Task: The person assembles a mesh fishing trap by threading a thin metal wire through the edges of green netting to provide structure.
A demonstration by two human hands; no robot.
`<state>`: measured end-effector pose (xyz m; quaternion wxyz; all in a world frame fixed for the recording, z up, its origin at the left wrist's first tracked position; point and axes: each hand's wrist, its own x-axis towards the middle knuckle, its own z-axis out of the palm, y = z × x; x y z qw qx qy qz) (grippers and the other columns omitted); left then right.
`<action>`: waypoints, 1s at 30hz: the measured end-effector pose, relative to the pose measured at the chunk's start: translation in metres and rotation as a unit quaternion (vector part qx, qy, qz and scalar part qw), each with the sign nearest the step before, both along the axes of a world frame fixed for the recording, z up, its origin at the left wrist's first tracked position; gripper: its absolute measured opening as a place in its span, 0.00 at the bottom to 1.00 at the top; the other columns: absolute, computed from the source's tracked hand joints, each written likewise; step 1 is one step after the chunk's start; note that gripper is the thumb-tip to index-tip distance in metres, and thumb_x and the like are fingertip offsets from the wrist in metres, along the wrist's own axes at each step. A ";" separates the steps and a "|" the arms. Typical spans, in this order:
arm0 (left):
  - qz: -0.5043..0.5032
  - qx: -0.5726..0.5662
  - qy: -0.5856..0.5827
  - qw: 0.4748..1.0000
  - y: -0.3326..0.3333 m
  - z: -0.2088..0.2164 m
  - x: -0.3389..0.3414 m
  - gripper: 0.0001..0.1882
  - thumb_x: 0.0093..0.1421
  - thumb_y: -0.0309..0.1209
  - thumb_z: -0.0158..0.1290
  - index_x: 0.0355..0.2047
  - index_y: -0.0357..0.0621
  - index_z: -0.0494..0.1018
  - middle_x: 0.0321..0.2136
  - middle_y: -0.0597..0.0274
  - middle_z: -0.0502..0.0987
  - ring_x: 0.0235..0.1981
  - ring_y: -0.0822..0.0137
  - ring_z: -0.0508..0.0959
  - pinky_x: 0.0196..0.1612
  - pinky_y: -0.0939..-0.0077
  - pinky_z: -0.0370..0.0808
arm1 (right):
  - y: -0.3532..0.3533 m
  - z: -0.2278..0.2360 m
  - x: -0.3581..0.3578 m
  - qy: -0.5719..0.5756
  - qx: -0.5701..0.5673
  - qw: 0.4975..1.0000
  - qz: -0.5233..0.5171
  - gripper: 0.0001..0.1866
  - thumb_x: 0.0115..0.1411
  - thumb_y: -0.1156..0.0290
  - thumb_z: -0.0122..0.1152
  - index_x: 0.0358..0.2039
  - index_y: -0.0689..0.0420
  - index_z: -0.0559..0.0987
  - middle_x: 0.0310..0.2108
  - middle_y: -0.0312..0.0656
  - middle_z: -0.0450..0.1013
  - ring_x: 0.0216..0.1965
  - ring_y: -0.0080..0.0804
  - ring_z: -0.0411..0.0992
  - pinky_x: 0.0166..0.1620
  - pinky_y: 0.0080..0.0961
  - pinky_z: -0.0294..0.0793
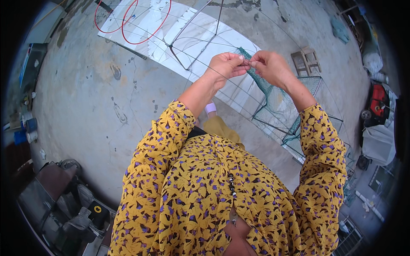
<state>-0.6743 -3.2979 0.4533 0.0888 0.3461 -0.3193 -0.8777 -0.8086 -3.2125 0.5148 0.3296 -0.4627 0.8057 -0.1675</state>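
Both my hands meet in front of me at chest height, fingertips pinched together at the narrow gathered end of a green mesh net (267, 89). My left hand (225, 68) is closed, its thumb and fingers pressed on the bunched mesh. Opposite it, my right hand (273, 67) pinches the same spot; any thin thread between the fingertips is too small to make out. Below my right forearm the net spreads over dark rectangular wire frames (277, 128). Thin lines link these to bare dark frames (179, 55) on the left side of my hands.
A white marbled sheet (160, 27) lies under the frames, with red hoops (147, 40) at its far left. A small wooden stool (306, 62) stands to the right. A red and black machine (378, 100) is at the right edge; a dark vehicle (55, 183) stands at lower left.
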 end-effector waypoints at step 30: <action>-0.002 0.002 0.005 1.000 0.005 0.006 0.001 0.09 0.58 0.28 0.48 0.35 0.33 0.69 0.34 0.56 0.74 0.35 0.68 0.76 0.42 0.77 0.75 | 0.000 0.010 0.008 0.109 -0.106 0.977 0.150 0.03 0.49 0.76 0.53 0.26 0.59 0.70 0.22 0.50 0.71 0.28 0.49 0.70 0.30 0.39 0.68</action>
